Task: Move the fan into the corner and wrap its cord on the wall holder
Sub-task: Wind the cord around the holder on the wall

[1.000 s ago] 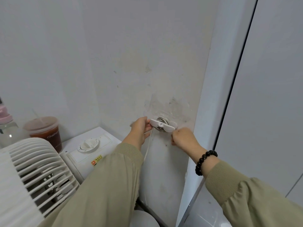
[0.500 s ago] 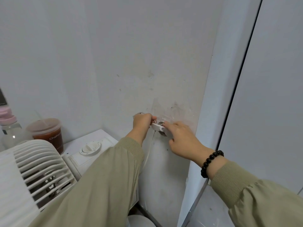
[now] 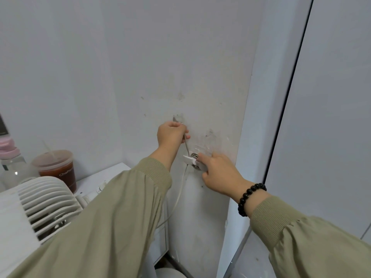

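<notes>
White cord (image 3: pixel 187 147) running taut up from the wall holder (image 3: pixel 192 160) into the left hand (image 3: pixel 170 134), which is pinching it above the holder, right hand (image 3: pixel 217 173) pressing fingers against the holder, gripping nothing, white fan (image 3: pixel 43 201) sitting at lower left, beside a lidded drink cup (image 3: pixel 55 170).

Olive ribbed-cuff sleeves (image 3: pixel 112 227); black bead bracelet (image 3: pixel 250 197) on right wrist.

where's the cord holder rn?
Head view, centre: the white cord holder is on the wall, below the left hand, with the right hand touching its right side.
</notes>
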The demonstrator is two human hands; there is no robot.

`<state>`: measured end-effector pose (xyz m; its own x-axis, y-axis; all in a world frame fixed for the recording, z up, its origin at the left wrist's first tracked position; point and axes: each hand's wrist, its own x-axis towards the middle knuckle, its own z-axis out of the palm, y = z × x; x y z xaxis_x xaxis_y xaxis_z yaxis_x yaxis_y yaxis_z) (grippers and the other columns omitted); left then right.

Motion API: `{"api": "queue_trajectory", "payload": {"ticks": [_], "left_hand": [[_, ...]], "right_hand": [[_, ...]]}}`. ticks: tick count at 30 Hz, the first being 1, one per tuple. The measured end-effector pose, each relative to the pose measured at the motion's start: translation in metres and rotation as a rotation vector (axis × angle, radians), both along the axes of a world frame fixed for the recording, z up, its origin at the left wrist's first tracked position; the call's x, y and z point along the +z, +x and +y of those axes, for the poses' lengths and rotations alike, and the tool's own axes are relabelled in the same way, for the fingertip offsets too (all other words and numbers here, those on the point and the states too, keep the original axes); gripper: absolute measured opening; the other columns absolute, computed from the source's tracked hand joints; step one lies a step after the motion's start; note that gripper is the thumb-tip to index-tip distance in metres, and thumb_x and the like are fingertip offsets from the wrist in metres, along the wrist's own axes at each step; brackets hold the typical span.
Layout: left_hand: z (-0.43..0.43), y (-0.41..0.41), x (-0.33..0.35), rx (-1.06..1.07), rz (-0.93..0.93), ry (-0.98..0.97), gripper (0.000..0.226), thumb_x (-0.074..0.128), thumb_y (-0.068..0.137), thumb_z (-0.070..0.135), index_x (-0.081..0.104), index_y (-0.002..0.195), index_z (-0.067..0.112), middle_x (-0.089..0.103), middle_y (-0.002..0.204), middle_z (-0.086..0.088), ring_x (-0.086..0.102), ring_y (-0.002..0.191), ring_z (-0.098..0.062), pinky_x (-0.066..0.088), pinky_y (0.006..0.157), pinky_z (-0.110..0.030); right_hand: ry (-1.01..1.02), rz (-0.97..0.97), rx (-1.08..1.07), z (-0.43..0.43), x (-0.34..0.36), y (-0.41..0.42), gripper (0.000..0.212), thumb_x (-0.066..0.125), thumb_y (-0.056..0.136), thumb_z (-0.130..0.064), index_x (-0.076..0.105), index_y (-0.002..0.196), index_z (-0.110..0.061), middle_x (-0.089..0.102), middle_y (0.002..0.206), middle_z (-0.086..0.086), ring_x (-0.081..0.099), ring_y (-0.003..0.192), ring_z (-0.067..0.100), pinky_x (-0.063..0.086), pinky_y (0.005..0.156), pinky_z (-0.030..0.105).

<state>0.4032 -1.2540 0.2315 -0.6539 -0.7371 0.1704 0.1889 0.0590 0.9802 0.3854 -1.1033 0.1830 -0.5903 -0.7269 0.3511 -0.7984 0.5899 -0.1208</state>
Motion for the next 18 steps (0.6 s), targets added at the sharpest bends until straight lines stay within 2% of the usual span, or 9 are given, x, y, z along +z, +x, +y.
{"api": "queue_trajectory", "payload": {"ticks": [3,5,6,8,10,12,13,16,18], "left_hand": [[0.000,0.006,0.014,0.023,-0.012,-0.036,0.031,0.063,0.081,0.001,0.042,0.099,0.015,0.065,0.082,-0.013,0.065,0.057,-0.019,0.054,0.055,-0.026],[0.002,0.010,0.019,-0.023,-0.056,-0.084,0.040,0.066,0.081,0.003,0.041,0.107,0.019,0.065,0.082,-0.012,0.064,0.054,-0.018,0.053,0.050,-0.023],[0.003,0.012,0.020,-0.041,-0.082,-0.121,0.033,0.067,0.081,0.004,0.049,0.105,0.018,0.064,0.078,-0.011,0.064,0.055,-0.019,0.054,0.051,-0.024],[0.003,0.016,0.022,-0.038,-0.137,-0.251,0.007,0.069,0.081,0.011,0.063,0.076,0.011,0.064,0.067,-0.008,0.063,0.058,-0.019,0.054,0.062,-0.031],[0.001,0.019,0.027,-0.012,-0.194,-0.398,0.027,0.072,0.077,0.019,0.058,0.054,0.015,0.061,0.056,-0.001,0.056,0.055,-0.016,0.049,0.061,-0.030],[-0.001,0.024,0.035,-0.001,-0.243,-0.509,0.038,0.075,0.074,0.022,0.048,0.047,0.018,0.050,0.045,0.007,0.044,0.047,-0.013,0.037,0.051,-0.023],[-0.001,0.026,0.039,-0.023,-0.261,-0.549,0.037,0.075,0.074,0.022,0.048,0.048,0.018,0.051,0.048,0.006,0.045,0.048,-0.013,0.037,0.050,-0.023],[-0.002,0.031,0.047,-0.100,-0.256,-0.603,0.017,0.075,0.074,0.018,0.059,0.070,0.014,0.060,0.063,-0.002,0.058,0.060,-0.019,0.051,0.059,-0.032],[-0.003,0.033,0.049,-0.148,-0.253,-0.641,0.016,0.076,0.074,0.017,0.061,0.076,0.013,0.061,0.066,-0.002,0.060,0.063,-0.018,0.051,0.061,-0.032]], "right_hand": [[-0.022,-0.028,-0.003,0.002,-0.001,0.003,0.040,0.043,0.082,-0.011,0.050,0.121,-0.017,0.056,0.097,0.015,0.050,0.092,0.031,0.040,0.075,0.034],[-0.036,-0.050,-0.009,0.002,-0.002,0.004,0.044,0.043,0.082,-0.010,0.049,0.125,-0.018,0.058,0.100,0.016,0.051,0.093,0.032,0.041,0.078,0.035],[-0.042,-0.067,-0.012,0.002,-0.002,0.004,0.047,0.044,0.082,-0.009,0.048,0.127,-0.018,0.059,0.101,0.016,0.052,0.094,0.033,0.041,0.080,0.035],[-0.052,-0.122,-0.013,0.002,-0.001,0.004,0.049,0.044,0.081,-0.009,0.048,0.128,-0.019,0.060,0.102,0.016,0.054,0.095,0.034,0.042,0.079,0.034],[-0.101,-0.219,0.005,0.002,0.001,0.006,0.047,0.044,0.080,-0.007,0.050,0.125,-0.019,0.062,0.102,0.014,0.056,0.094,0.033,0.047,0.079,0.036],[-0.230,-0.329,0.013,0.000,0.006,0.008,0.040,0.046,0.085,-0.007,0.054,0.123,-0.016,0.063,0.104,0.007,0.058,0.095,0.026,0.050,0.082,0.036],[-0.307,-0.367,-0.003,-0.003,0.010,0.007,0.038,0.048,0.088,-0.008,0.054,0.125,-0.014,0.061,0.102,0.004,0.058,0.092,0.021,0.048,0.081,0.031],[-0.488,-0.509,-0.040,-0.018,0.023,0.002,0.046,0.043,0.090,-0.005,0.047,0.135,-0.016,0.054,0.081,-0.004,0.051,0.066,0.009,0.041,0.058,0.016],[-0.551,-0.769,-0.023,-0.029,0.032,0.001,0.055,0.037,0.088,0.001,0.040,0.138,-0.022,0.060,0.075,0.002,0.046,0.053,0.011,0.038,0.046,0.016]]}}
